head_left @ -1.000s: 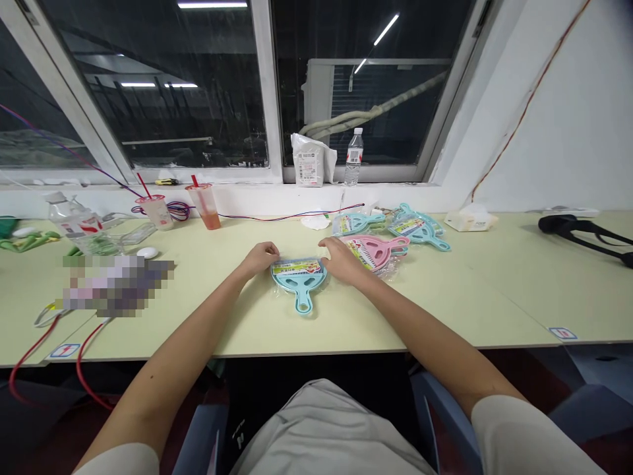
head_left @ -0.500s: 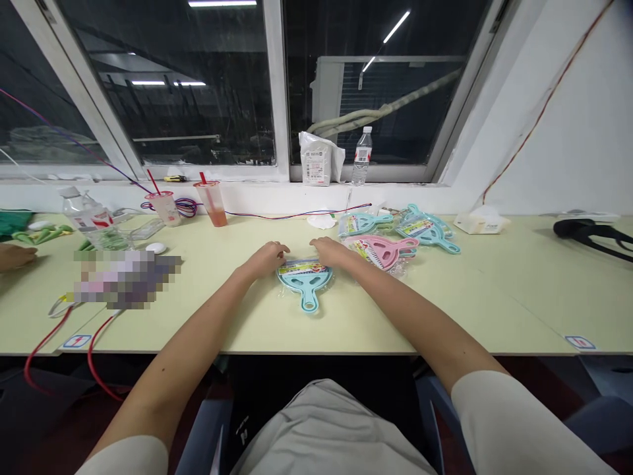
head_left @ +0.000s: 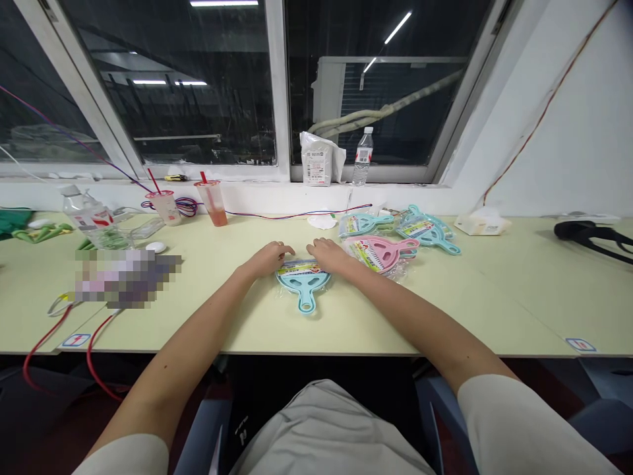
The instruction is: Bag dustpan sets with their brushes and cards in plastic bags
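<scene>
A light blue plastic dustpan in a clear wrapper (head_left: 303,284) lies flat on the pale yellow table (head_left: 346,323) right before me, handle toward me. My left hand (head_left: 270,257) rests on the wrapper's upper left edge, fingers curled and pinching it. My right hand (head_left: 327,254) grips the upper right edge the same way. The two hands nearly meet over the paper label at the top of the pack.
A pink packed dustpan (head_left: 380,253) and several blue ones (head_left: 425,232) lie to the right. Two drink cups (head_left: 213,203), a water bottle (head_left: 362,156), a paper pack (head_left: 317,160), a tissue pack (head_left: 482,222), a black strap (head_left: 591,232) and red cables (head_left: 44,343) are around.
Both hands have slid inward along the top edge of the wrapper and now sit close together. Another person's hand seen at the far left half a second ago is gone.
</scene>
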